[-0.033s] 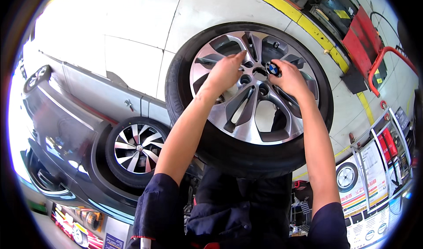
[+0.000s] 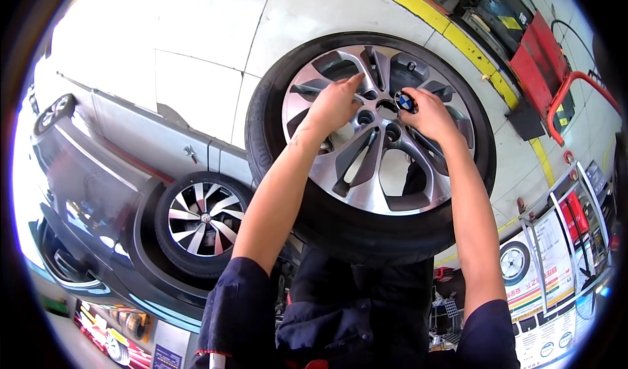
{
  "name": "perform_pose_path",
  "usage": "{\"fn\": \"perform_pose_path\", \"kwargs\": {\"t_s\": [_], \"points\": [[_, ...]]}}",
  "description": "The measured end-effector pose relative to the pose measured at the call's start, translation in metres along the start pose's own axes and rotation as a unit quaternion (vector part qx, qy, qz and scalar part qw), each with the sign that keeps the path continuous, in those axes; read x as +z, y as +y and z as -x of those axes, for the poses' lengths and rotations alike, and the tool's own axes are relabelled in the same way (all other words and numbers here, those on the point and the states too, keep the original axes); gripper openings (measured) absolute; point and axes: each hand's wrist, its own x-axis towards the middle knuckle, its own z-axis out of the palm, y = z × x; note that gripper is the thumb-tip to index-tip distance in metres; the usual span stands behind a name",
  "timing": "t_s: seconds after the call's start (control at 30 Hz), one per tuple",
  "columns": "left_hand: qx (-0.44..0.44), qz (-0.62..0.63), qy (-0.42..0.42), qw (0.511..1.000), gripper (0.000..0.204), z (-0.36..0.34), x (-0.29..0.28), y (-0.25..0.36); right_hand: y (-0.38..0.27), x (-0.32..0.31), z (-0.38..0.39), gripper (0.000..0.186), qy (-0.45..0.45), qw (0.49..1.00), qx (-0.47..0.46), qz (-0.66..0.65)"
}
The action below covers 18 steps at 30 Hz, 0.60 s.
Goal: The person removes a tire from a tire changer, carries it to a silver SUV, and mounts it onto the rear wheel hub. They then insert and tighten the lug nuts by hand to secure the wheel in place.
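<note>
In front of me lies a wheel: a silver and dark grey alloy rim (image 2: pixel 373 196) in a black tyre (image 2: pixel 366 241). Its round centre hole (image 2: pixel 386 109) is uncovered, with several bolt holes around it. My right hand (image 2: pixel 428 116) pinches a small round centre cap (image 2: pixel 405 101), black-edged with blue and white quarters, just above and to the right of that hole. Over the spokes left of the hub is my left hand (image 2: pixel 333 107), open, its index finger stretched out and the thumb apart from it. The remaining fingers of that hand are partly hidden.
A dark grey car (image 2: pixel 104 192) stands at the left, its wheel (image 2: pixel 204 217) close to my left arm. Red metal equipment (image 2: pixel 540 62) is at the upper right, beyond a yellow floor line (image 2: pixel 481 62). A metal-framed cart (image 2: pixel 562 232) stands at the right.
My left hand has shifted very slightly over the spokes. My right hand and the centre cap look the same.
</note>
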Motion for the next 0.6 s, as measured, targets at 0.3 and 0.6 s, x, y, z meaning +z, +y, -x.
{"fn": "perform_pose_path", "kwargs": {"t_s": [0.3,0.6], "points": [[0.019,0.042,-0.088,0.995,0.057,-0.008,0.012,-0.023,0.005,0.022,-0.023,0.049,-0.108,0.99,-0.033,0.085],[0.035,-0.03,-0.233,0.971,0.052,-0.011,0.04,-0.011,-0.003,0.017,-0.048,0.046,-0.205,0.958,-0.022,0.197]]}}
